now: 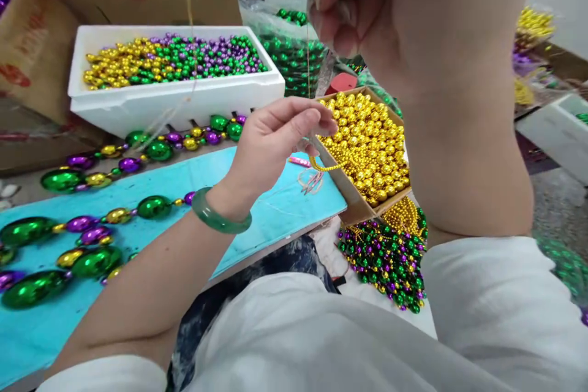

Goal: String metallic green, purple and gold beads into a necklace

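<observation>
Thread (308, 64) seems to be under tensioning: left hand (278, 138) pinches it above gold bead strand (327, 168), right hand (390, 3) apparently clasps it; next needs steadiness.

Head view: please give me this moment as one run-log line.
left hand: seems to pinch thin thread | right hand: raised, grip unclear | gold strand: below left hand, toward cardboard box of gold beads
</observation>
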`<state>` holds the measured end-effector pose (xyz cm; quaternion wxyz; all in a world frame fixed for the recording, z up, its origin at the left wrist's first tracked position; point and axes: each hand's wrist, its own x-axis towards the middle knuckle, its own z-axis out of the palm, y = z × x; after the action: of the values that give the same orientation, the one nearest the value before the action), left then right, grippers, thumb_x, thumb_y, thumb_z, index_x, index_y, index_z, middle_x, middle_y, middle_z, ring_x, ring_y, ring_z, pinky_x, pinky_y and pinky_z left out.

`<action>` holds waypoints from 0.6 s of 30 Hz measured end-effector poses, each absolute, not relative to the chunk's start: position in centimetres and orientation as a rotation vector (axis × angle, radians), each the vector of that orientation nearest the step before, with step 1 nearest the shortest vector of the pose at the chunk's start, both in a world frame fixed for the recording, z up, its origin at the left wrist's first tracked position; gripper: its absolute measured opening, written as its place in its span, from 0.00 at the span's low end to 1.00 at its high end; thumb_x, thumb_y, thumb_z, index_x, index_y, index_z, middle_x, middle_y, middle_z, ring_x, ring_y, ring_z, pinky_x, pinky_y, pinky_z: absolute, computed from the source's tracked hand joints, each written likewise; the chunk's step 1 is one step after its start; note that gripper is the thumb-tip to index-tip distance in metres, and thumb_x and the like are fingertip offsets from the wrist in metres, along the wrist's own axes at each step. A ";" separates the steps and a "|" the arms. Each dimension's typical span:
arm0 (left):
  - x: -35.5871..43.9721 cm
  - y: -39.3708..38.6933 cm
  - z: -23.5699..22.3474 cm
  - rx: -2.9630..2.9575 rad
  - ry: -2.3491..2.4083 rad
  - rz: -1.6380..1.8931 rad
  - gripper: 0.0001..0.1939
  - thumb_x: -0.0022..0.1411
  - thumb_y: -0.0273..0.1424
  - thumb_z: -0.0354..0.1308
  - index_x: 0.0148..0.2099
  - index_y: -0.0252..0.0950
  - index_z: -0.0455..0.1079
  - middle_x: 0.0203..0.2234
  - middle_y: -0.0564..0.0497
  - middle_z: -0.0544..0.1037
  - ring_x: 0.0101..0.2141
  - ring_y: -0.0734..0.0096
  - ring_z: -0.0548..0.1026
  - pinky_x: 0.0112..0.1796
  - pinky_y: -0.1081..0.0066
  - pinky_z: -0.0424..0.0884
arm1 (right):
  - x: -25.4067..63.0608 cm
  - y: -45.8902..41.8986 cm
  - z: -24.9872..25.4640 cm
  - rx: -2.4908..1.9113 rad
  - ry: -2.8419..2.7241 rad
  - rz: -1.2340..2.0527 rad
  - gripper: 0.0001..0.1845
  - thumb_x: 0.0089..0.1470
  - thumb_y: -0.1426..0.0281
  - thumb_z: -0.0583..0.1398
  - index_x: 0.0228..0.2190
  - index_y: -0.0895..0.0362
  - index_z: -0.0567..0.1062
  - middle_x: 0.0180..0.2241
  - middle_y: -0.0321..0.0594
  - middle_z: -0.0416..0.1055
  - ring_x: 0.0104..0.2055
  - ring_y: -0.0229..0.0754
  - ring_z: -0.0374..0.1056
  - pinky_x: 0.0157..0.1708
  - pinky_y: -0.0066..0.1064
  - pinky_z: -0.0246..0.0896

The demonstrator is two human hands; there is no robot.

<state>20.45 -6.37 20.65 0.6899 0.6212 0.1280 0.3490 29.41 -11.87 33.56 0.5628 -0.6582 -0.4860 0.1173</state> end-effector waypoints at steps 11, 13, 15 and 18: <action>19.2 -3.3 10.3 1.146 0.653 0.455 0.15 0.47 0.38 0.70 0.34 0.34 0.77 0.26 0.49 0.78 0.27 0.73 0.74 0.27 0.73 0.67 | 39.4 -10.4 17.8 -1.465 -0.774 0.693 0.06 0.55 0.73 0.59 0.26 0.58 0.70 0.16 0.28 0.63 0.15 0.28 0.59 0.12 0.20 0.49; 19.4 -3.3 9.2 1.141 0.704 0.412 0.14 0.46 0.38 0.70 0.32 0.33 0.77 0.25 0.49 0.78 0.27 0.73 0.74 0.27 0.73 0.66 | 40.3 -10.6 15.3 -1.531 -0.746 0.709 0.05 0.54 0.71 0.60 0.27 0.58 0.70 0.18 0.29 0.64 0.17 0.29 0.61 0.14 0.21 0.52; 19.7 -3.3 8.5 1.134 0.730 0.399 0.14 0.45 0.38 0.70 0.31 0.33 0.77 0.25 0.48 0.78 0.28 0.72 0.75 0.28 0.74 0.65 | 40.8 -11.2 13.8 -1.666 -0.762 0.629 0.03 0.52 0.70 0.61 0.29 0.58 0.71 0.22 0.33 0.68 0.21 0.32 0.64 0.18 0.23 0.57; 19.9 -3.1 8.0 1.087 0.771 0.456 0.14 0.43 0.37 0.70 0.31 0.33 0.76 0.27 0.48 0.78 0.32 0.70 0.76 0.29 0.74 0.65 | 40.4 -13.1 12.9 -1.966 -0.965 0.269 0.03 0.51 0.72 0.60 0.31 0.57 0.73 0.29 0.39 0.73 0.29 0.38 0.69 0.28 0.29 0.64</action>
<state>19.91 -3.10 8.03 0.7621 0.4997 0.3544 0.2096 40.41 -13.06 12.86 0.4506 -0.7955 -0.3902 0.1088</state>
